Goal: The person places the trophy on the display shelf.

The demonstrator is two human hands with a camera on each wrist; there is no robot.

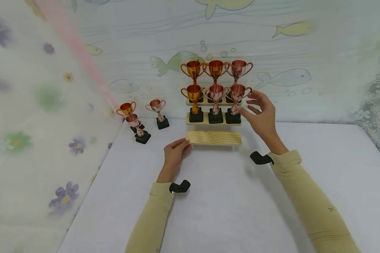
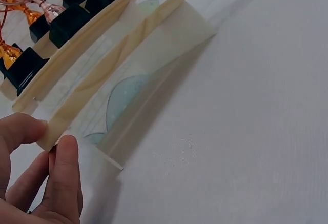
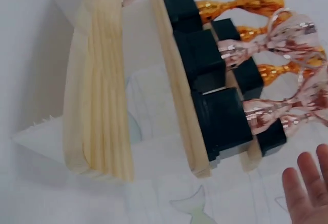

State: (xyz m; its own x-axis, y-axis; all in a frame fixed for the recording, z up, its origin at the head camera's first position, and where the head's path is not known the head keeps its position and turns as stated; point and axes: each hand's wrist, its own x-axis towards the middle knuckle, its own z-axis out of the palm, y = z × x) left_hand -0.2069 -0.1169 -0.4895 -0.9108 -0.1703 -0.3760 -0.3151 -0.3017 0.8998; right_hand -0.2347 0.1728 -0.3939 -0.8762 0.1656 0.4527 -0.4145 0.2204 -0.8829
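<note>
A three-step display stand has a light wooden bottom shelf, and my left hand pinches its left end. In the left wrist view the thumb and a fingertip lie on either side of the board. My right hand is beside the rose-gold trophy cup at the right end of the middle shelf. Its thumb reaches toward the trophy's stem and its other fingers are spread. A gold trophy and another rose-gold trophy share that middle shelf on black bases.
Three trophies stand on the top shelf, partly hidden by the middle row. On the white table at left are a rose-gold trophy, another, and a gold one behind it. A patterned curtain hangs behind.
</note>
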